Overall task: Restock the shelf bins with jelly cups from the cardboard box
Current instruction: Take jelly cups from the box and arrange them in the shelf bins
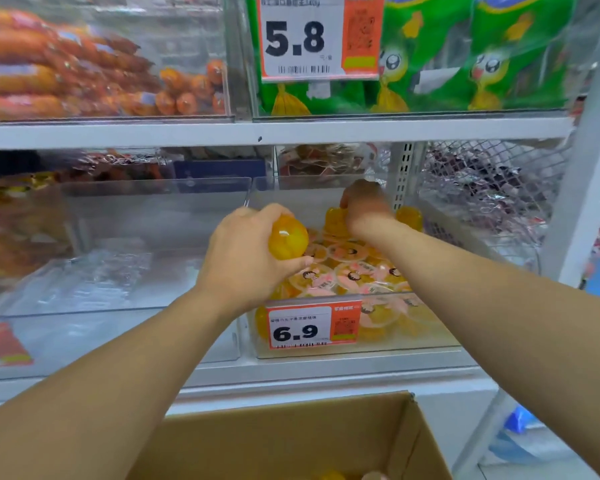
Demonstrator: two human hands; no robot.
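My left hand curled round a jelly cup; my right hand pinched another over the bin. Light, slick, squashy: best held round the sides.

My right hand is turned knuckles-up deep in the clear plastic bin, so its fingertips and most of the orange jelly cup under it are hidden from me. My left hand covers the far side of the round yellow-orange jelly cup it grips. The brown cardboard box is cut off by the bottom edge. The small print on the orange-and-white 6.9 price tag is too blurred to read.
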